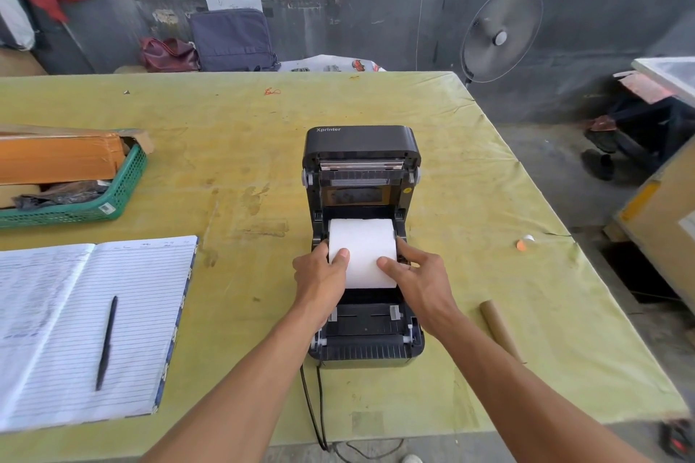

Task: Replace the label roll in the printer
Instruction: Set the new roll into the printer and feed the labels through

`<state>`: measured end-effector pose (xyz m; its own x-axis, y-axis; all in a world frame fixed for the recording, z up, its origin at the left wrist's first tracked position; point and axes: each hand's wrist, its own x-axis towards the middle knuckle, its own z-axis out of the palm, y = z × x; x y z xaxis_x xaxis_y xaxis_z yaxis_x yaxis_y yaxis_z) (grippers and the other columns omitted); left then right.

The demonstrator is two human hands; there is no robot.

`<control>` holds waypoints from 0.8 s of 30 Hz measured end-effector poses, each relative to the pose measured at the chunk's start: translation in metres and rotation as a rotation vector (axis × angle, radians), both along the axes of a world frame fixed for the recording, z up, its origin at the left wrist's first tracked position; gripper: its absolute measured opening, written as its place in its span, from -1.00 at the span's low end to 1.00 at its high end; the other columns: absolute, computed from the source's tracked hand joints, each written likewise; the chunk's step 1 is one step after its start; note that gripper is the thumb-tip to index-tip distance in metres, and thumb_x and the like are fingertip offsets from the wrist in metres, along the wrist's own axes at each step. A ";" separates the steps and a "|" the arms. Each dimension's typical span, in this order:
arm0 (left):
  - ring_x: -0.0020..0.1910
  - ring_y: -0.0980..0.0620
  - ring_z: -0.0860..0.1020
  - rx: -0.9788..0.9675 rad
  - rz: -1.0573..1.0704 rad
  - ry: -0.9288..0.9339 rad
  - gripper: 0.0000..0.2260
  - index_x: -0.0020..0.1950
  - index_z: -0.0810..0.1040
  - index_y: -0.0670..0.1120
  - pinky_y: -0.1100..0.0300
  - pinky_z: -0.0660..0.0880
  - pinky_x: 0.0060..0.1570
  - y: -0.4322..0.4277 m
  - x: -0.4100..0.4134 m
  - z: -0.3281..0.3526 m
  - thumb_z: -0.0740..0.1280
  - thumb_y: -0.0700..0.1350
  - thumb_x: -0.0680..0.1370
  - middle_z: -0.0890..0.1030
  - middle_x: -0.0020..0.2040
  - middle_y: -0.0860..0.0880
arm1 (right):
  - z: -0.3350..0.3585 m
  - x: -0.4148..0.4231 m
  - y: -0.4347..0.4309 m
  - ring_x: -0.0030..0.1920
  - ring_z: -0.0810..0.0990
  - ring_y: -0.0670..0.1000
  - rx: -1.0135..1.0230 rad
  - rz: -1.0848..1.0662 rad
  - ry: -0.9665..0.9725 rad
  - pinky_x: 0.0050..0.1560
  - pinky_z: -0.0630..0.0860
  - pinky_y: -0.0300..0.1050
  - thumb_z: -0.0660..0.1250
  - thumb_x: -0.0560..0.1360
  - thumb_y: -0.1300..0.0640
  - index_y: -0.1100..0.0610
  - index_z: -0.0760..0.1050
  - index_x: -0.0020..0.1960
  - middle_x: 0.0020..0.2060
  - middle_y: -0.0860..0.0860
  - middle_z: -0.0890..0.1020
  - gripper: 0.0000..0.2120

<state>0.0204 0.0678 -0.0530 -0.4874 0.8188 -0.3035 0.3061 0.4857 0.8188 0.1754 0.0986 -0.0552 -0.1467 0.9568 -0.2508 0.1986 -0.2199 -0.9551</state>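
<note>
A black label printer (363, 147) stands in the middle of the yellow-green table (233, 147) with its lid raised. A white label roll (361, 244) sits in the open bay. My left hand (319, 282) grips the roll's left end, thumb on its front face. My right hand (421, 282) grips the right end, thumb also on the white paper. The roll's lower edge hangs over the black paper guides (363, 316). A bare brown cardboard core (498, 329) lies on the table to the printer's right.
An open lined notebook (86, 331) with a black pen (107, 342) lies at the left. A green basket (124, 184) holding a brown box stands at far left. Black cables (312, 406) run off the front edge. A small orange-white cap (523, 242) lies near the right edge.
</note>
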 end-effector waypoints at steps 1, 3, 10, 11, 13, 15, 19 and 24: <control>0.23 -0.22 0.47 0.000 0.000 0.001 -0.57 0.35 0.45 -0.19 -0.15 0.47 0.23 0.000 0.000 0.000 0.20 0.08 0.62 0.35 0.32 -0.20 | 0.000 0.001 0.001 0.29 0.58 0.04 -0.006 -0.008 0.012 0.34 0.50 -0.05 0.49 0.49 0.18 0.21 0.39 0.47 0.36 0.08 0.56 -0.40; 0.22 -0.22 0.48 -0.006 0.004 0.010 -0.56 0.34 0.45 -0.22 -0.16 0.47 0.23 0.001 0.001 0.001 0.19 0.08 0.63 0.35 0.31 -0.21 | -0.001 0.003 0.002 0.26 0.58 -0.02 -0.001 -0.005 0.014 0.34 0.50 -0.04 0.52 0.47 0.17 0.16 0.43 0.46 0.37 0.04 0.55 -0.40; 0.24 -0.22 0.46 -0.016 0.019 0.012 -0.53 0.37 0.40 -0.25 -0.15 0.44 0.26 0.003 0.000 -0.001 0.18 0.09 0.63 0.33 0.34 -0.20 | -0.004 0.007 0.003 0.03 0.58 -0.01 -0.062 -0.136 0.024 -0.06 0.52 -0.06 0.64 0.32 0.07 -0.08 0.23 0.39 0.16 0.05 0.46 -0.19; 0.24 -0.23 0.46 -0.016 0.023 0.009 -0.53 0.38 0.38 -0.25 -0.15 0.43 0.27 0.003 0.000 -0.002 0.18 0.08 0.63 0.33 0.34 -0.21 | -0.005 0.007 0.003 0.04 0.59 0.00 -0.065 -0.140 0.036 -0.03 0.54 -0.03 0.65 0.31 0.07 -0.08 0.22 0.40 0.15 0.04 0.47 -0.17; 0.24 -0.29 0.45 -0.012 0.033 -0.005 -0.51 0.36 0.35 -0.32 -0.17 0.42 0.28 0.003 0.000 -0.005 0.18 0.06 0.64 0.35 0.33 -0.27 | -0.006 0.008 0.004 0.06 0.61 0.03 -0.061 -0.139 0.046 0.06 0.59 0.07 0.66 0.29 0.08 -0.07 0.23 0.39 0.13 0.03 0.51 -0.17; 0.26 -0.33 0.42 0.001 0.035 -0.026 -0.51 0.33 0.33 -0.36 -0.17 0.38 0.28 0.002 0.001 -0.007 0.20 0.04 0.64 0.36 0.33 -0.34 | -0.006 0.008 0.005 0.07 0.63 0.07 -0.056 -0.134 0.047 0.13 0.61 0.16 0.66 0.29 0.08 -0.05 0.26 0.37 0.10 0.01 0.53 -0.19; 0.27 -0.38 0.38 0.014 0.032 -0.008 -0.50 0.33 0.29 -0.39 -0.19 0.36 0.28 0.003 0.002 -0.005 0.21 0.02 0.64 0.34 0.35 -0.39 | -0.004 0.008 0.005 0.07 0.65 0.10 -0.024 -0.122 0.025 0.14 0.62 0.18 0.66 0.29 0.08 -0.04 0.37 0.30 0.11 0.01 0.55 -0.30; 0.25 -0.36 0.43 0.005 0.011 0.048 -0.49 0.35 0.31 -0.37 -0.16 0.42 0.23 0.006 0.001 -0.002 0.19 0.05 0.64 0.34 0.32 -0.34 | -0.003 0.008 0.010 0.11 0.65 0.11 -0.010 -0.097 0.015 0.19 0.60 0.17 0.63 0.34 0.11 0.10 0.52 0.31 0.17 0.06 0.59 -0.41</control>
<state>0.0211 0.0738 -0.0549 -0.5105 0.8145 -0.2756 0.3400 0.4856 0.8054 0.1839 0.1086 -0.0585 -0.0572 0.9642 -0.2591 0.1619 -0.2471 -0.9554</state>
